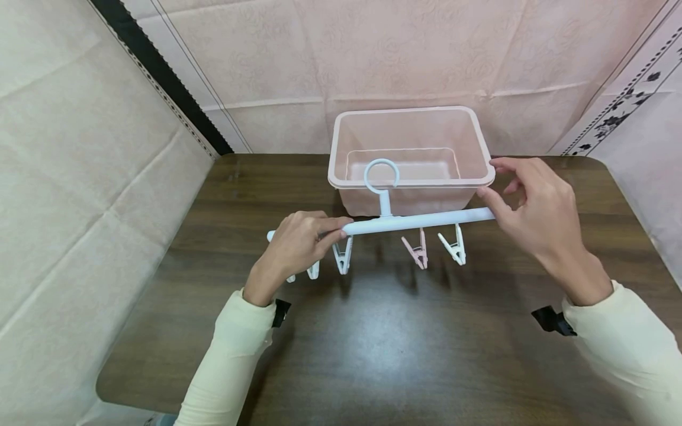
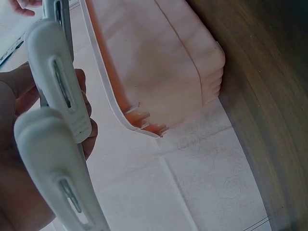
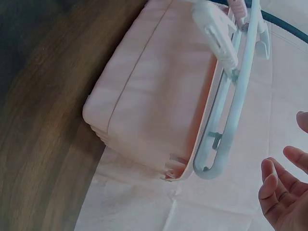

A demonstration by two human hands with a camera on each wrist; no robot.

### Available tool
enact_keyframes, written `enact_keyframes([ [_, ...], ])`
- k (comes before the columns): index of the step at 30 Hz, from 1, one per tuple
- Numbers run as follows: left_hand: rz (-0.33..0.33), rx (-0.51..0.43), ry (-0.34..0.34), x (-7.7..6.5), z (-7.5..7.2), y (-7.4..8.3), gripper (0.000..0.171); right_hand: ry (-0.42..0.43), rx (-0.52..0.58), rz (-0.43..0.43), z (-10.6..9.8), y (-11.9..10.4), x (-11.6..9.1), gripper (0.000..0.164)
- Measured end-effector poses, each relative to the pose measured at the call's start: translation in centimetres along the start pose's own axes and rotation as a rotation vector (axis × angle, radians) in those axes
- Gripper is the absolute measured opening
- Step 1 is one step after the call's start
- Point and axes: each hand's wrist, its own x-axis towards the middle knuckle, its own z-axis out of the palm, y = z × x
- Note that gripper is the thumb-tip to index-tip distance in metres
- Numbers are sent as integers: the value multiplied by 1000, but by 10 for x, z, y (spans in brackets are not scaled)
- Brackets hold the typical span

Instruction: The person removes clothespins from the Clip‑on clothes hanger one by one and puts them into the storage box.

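A pale blue clip hanger [image 1: 421, 222] is held level above the table, its round hook rising in front of the bin. My left hand [image 1: 298, 239] grips the bar left of the hook, thumb in front and fingers behind. From the bar hang several small clips, among them a pink clip [image 1: 422, 253] and a whitish clip [image 1: 456, 248] on the right half. Clips near my left hand are partly covered by it. My right hand [image 1: 543, 207] hovers by the bar's right end with fingers loosely bent; the right wrist view shows a gap between that hand and the hanger [image 3: 233, 122].
A pink plastic bin [image 1: 426, 201] stands at the table's back edge, right behind the hanger; its visible inside holds nothing. The dark wooden table [image 1: 383, 355] stretches out in front. Pale patterned cloth [image 1: 405, 53] hangs behind and at both sides.
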Motion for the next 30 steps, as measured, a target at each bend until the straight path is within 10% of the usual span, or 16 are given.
enact_keyframes([
  [30,19,-2,38,-1,0,2,26,-27,89,137,8,-25,-59,46],
])
